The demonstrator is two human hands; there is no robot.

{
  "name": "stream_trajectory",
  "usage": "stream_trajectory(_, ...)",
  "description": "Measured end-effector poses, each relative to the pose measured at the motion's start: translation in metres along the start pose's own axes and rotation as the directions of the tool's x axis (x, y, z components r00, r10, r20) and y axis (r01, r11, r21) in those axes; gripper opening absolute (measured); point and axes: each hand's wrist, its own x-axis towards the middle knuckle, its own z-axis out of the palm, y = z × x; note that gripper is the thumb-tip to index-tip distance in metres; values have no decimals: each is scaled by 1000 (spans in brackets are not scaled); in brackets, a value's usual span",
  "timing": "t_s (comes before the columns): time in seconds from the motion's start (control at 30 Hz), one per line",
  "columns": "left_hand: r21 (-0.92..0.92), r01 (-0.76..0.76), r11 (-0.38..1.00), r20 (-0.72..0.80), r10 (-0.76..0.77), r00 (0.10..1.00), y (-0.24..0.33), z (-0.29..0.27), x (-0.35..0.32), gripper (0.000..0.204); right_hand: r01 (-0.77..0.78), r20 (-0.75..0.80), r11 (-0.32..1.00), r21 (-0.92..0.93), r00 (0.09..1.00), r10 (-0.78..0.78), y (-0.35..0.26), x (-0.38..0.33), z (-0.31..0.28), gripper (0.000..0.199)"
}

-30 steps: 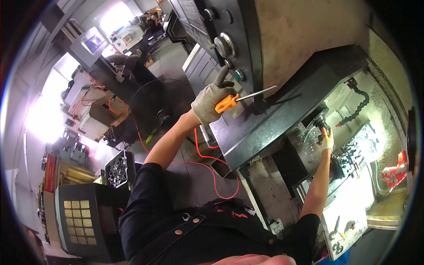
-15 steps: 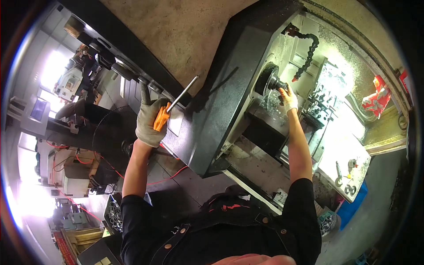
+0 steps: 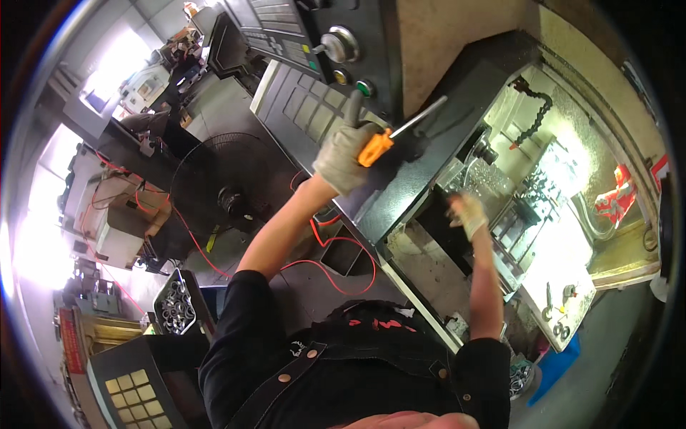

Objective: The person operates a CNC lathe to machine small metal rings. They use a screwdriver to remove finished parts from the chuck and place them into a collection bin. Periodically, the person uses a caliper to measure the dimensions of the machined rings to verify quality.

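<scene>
My left hand [image 3: 344, 159], in a pale work glove, is shut on a tool with an orange handle [image 3: 375, 148] and a long metal shaft [image 3: 420, 118]. Its forefinger stretches up toward a green button [image 3: 365, 87] on the dark control panel [image 3: 293, 28]. My right hand [image 3: 468, 213], also gloved and blurred by motion, hovers at the open front of the machine enclosure [image 3: 429, 179], a little below and left of the round chuck [image 3: 486, 151]. The blur hides whether it holds anything.
A large knob [image 3: 341, 43] is on the panel. A segmented coolant hose [image 3: 534, 111] and a red rag [image 3: 618, 200] are inside the machine. A floor fan [image 3: 229, 193], red cables [image 3: 336, 266] and a crate of metal parts [image 3: 175, 309] lie left, small tools [image 3: 561, 300] right.
My right hand has come away from the chuck, down and to the left. My left hand still holds the orange-handled tool by the panel. The view has swung.
</scene>
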Motion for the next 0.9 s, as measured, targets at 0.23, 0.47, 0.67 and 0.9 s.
stream_trajectory(0.23,-13,-21,1000,5,21,1000,28,0,-3,31,-135,321,986,94,942,99,-14,-120,149,43)
stream_trajectory(0.47,125,-312,942,120,297,947,16,-10,4,39,-1,8,995,101,1000,0,-8,-130,209,49)
stream_trajectory(0.67,-161,-227,961,-86,215,973,7,7,-56,46,-58,-67,964,260,995,78,-7,-138,204,39)
stream_trajectory(0.9,-847,383,369,346,-166,924,14,48,-217,36,-28,-114,966,258,992,59,10,-182,171,39)
